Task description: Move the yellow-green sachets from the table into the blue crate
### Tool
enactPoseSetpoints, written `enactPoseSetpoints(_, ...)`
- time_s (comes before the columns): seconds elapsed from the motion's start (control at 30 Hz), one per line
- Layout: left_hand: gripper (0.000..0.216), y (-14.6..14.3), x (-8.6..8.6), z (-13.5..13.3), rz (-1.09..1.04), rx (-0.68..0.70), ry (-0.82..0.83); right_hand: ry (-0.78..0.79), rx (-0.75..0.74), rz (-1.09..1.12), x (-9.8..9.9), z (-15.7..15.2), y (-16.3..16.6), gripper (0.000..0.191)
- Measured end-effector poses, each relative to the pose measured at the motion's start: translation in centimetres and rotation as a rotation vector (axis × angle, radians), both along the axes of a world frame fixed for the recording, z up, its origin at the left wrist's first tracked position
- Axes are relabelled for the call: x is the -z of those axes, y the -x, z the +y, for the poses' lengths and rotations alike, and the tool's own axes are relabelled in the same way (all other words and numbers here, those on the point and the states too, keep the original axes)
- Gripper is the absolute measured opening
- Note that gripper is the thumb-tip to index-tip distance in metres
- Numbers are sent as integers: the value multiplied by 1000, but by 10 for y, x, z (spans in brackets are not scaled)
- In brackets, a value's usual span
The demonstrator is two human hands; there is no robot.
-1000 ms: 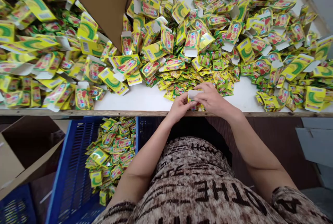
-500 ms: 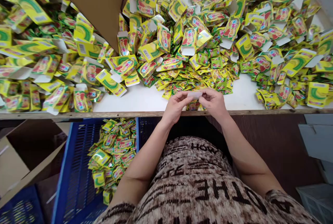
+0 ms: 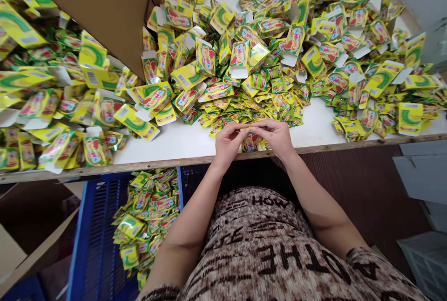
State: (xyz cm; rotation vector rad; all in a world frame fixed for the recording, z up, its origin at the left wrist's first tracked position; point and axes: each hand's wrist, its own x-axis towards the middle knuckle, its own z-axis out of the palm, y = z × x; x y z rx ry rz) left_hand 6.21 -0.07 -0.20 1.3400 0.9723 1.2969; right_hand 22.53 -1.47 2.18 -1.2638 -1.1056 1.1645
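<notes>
At the table's front edge, my left hand (image 3: 227, 146) and my right hand (image 3: 277, 139) meet with thumbs and fingertips pinched together. Between and just below them shows a small yellow-green carton (image 3: 250, 141) with red print. Both hands grip its upper end, and the fingers hide most of that end. Right beyond my fingertips lies a heap of small yellow and green sachets (image 3: 253, 106). Several cartons with white flaps standing out, such as one box (image 3: 240, 58), rest on top and behind.
A brown cardboard panel (image 3: 101, 7) slants across the left of the white table (image 3: 146, 149), with more cartons beside it. Below the table edge, a blue crate (image 3: 91, 231) holds filled cartons (image 3: 150, 217). An opened cardboard box (image 3: 35, 254) stands at lower left.
The white flap that showed between my fingertips is out of sight now, and my fingers have closed together over the carton's end. The view has turned and shifted slightly.
</notes>
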Motion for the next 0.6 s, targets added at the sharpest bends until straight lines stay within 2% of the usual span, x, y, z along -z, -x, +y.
enactPoseSetpoints(0.17, 13, 8, 5, 0, 134, 19, -276, -227, 13, -196, 5, -7, -1, 17)
enactPoseSetpoints(0.27, 17, 10, 7, -3, 190, 75, -353, -391, 9, -344, 9, -17, -2, 13)
enactPoseSetpoints(0.33, 15, 9, 6, -4, 238, 105, -389, -448, -65, -431, 10, -23, -8, 18)
enactPoseSetpoints(0.4, 19, 7, 4, -5, 316, 140, -426, -466, -127, -518, 8, -23, -24, 22)
enactPoseSetpoints(0.53, 31, 8, 4, -5, 442, 220, -452, -435, 28, -795, 5, 1, -76, 33)
enactPoseSetpoints(0.6, 30, 9, 6, -5, 435, 223, -448, -400, 29, -965, 9, 16, -100, 39)
